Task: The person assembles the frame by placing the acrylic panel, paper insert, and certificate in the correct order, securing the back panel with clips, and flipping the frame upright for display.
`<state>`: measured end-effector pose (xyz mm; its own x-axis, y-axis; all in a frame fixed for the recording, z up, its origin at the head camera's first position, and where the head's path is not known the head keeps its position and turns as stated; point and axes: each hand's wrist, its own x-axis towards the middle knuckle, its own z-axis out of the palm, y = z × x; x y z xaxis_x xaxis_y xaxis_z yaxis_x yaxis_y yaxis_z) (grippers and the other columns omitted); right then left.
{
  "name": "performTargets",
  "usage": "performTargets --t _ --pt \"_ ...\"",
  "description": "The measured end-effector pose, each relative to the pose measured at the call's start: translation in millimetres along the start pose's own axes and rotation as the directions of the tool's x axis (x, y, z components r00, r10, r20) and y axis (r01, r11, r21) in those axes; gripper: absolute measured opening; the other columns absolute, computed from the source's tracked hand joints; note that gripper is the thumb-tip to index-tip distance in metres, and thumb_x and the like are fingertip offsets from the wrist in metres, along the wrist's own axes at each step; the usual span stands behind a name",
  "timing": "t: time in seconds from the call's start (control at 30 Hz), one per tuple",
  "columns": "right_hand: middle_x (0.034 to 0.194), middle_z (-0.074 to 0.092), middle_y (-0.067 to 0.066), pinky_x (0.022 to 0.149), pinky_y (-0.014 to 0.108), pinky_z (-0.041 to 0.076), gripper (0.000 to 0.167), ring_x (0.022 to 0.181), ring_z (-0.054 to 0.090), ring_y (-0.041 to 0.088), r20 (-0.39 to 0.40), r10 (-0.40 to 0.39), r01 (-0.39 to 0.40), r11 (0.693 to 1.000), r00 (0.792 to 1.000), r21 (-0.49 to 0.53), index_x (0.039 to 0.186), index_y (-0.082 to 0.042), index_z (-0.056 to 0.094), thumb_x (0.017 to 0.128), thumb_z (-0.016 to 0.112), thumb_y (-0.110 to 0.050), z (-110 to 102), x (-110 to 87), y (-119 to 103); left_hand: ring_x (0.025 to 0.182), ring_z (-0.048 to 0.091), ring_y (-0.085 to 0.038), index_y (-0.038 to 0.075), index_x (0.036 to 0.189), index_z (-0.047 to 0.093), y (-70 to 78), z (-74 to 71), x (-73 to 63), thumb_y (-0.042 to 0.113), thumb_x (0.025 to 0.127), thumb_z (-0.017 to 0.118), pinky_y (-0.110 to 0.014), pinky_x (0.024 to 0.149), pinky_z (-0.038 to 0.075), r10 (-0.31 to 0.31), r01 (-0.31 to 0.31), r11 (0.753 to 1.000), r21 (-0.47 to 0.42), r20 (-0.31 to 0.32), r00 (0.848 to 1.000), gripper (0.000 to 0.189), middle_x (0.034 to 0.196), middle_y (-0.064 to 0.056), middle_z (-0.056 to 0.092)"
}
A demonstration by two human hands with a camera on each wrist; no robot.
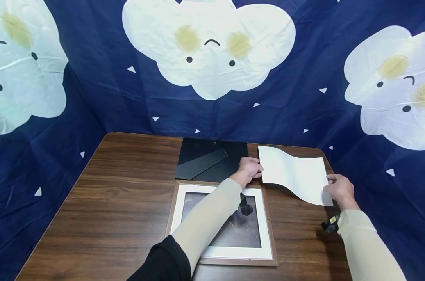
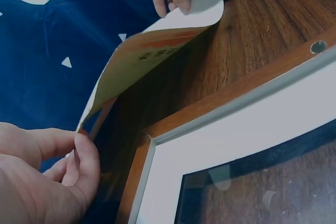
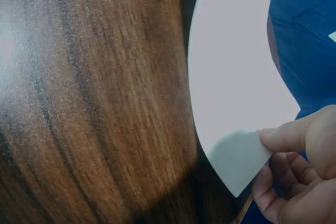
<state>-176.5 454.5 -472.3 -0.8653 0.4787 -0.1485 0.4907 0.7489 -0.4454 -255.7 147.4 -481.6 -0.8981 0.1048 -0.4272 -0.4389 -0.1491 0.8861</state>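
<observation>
Pinched between the left hand [image 1: 249, 168] at one end and the right hand [image 1: 341, 189] at the other is a wavy white paper sheet [image 1: 293, 171], held over the far right of the dark wood-grain table [image 1: 121, 207]. Some orange print [image 2: 167, 40] can be seen underneath, kinda shadowy. A brown wood-edged picture frame [image 1: 240, 262] is crossed by the beige left sleeve [image 1: 212, 220], flat black backing board [image 1: 231, 164] just beyond.

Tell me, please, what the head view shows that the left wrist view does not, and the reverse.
Only the head view shows the pale sleeves and the strip lying diagonally on the black board.

Only the left wrist view shows coloured print on the paper sheet's underside.

Both show the left hand and right hand holding opposite ends of the sheet, and the picture frame on the table.
</observation>
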Motion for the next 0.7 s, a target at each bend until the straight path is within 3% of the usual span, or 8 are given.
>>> performTargets --t 0.13,0.3,0.57,0.7 --pt "0.124 0.058 0.03 0.098 0.059 0.043 0.052 0.111 0.048 0.046 -0.014 0.01 -0.01 1.0 1.0 0.011 0.137 0.008 0.054 0.086 0.061 0.0 -3 -2.2 -2 0.067 0.062 -0.014 -0.01 0.114 0.067 0.9 -3.4 2.1 -0.02 0.079 0.064 -0.023 0.06 0.059 0.007 -0.007 0.999 -0.034 0.007 1.0 0.037 0.098 -0.015 0.065" --pt "0.129 0.054 0.033 0.098 0.06 0.043 0.047 0.113 0.047 0.047 -0.024 0.043 -0.043 0.999 0.999 0.029 0.138 0.007 0.054 0.092 0.055 -0.002 -2 -2.4 -3 0.065 0.06 -0.013 -0.01 0.11 0.068 0.3 -6.2 2.3 -0.02 0.079 0.062 -0.027 0.065 0.061 0.0 0.0 0.999 -0.051 0.014 1.0 0.033 0.085 -0.009 0.06" --pt "0.129 0.057 0.033 0.096 0.058 0.045 0.044 0.112 0.051 0.047 -0.074 0.006 -0.003 0.999 0.997 0.045 0.136 0.007 0.057 0.095 0.048 -0.009 -3 -2.1 -6 0.06 0.059 -0.012 -0.01 0.103 0.07 3.1 -7.8 -0.9 -0.018 0.08 0.063 -0.024 0.061 0.06 0.008 -0.006 0.998 -0.058 0.024 1.0 0.026 0.074 -0.006 0.06" --pt "0.128 0.058 0.033 0.094 0.057 0.047 0.044 0.111 0.053 0.046 -0.094 0.007 -0.002 0.998 0.996 0.059 0.134 0.006 0.059 0.095 0.045 -0.01 -6 -5.1 -12 0.06 0.058 -0.011 -0.009 0.102 0.072 7.0 -8.7 -2.8 -0.016 0.083 0.062 -0.027 0.065 0.061 0.013 -0.012 0.999 -0.039 0.009 1.0 0.022 0.072 -0.006 0.061"
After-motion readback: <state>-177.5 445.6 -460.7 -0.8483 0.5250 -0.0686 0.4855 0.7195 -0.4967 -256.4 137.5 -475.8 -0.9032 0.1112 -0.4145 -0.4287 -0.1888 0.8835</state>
